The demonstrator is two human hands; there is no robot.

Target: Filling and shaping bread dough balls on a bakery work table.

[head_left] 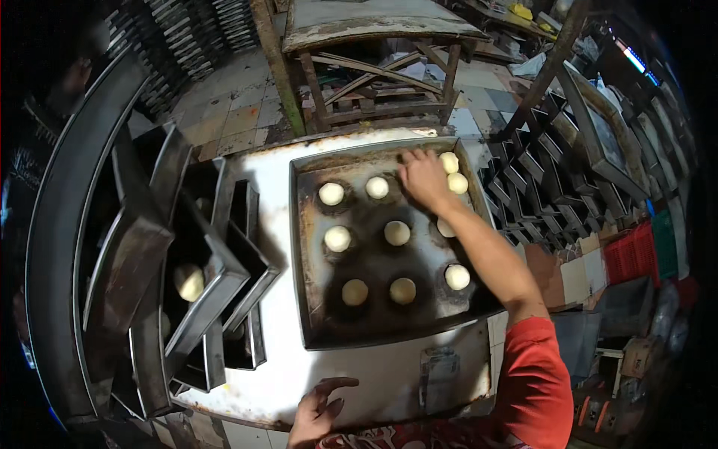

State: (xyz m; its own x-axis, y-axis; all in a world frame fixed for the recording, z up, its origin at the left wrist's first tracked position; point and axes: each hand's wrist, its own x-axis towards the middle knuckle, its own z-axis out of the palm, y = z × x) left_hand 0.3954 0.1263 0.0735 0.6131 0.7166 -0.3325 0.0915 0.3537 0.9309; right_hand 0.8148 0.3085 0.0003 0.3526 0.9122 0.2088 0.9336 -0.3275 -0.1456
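A dark, worn metal baking tray point(308, 299) lies on the white table, with several pale round dough balls point(397, 233) spread over it. My right hand point(423, 178) reaches to the tray's far side, fingers bent down toward the bottom. Whatever is under its palm is hidden. Just right of those fingers, two dough balls point(457, 182) sit close together, and another is partly covered by my forearm. My left hand point(317, 410) hovers by the table's near edge, fingers apart and holding nothing.
Metal trays point(202, 299) are stacked crisscross on the left, dough showing inside some. More stacked trays point(553, 165) stand at the right, near a red crate point(630, 256). Beyond the white tabletop point(277, 322) is a wooden table point(374, 21) on a tiled floor.
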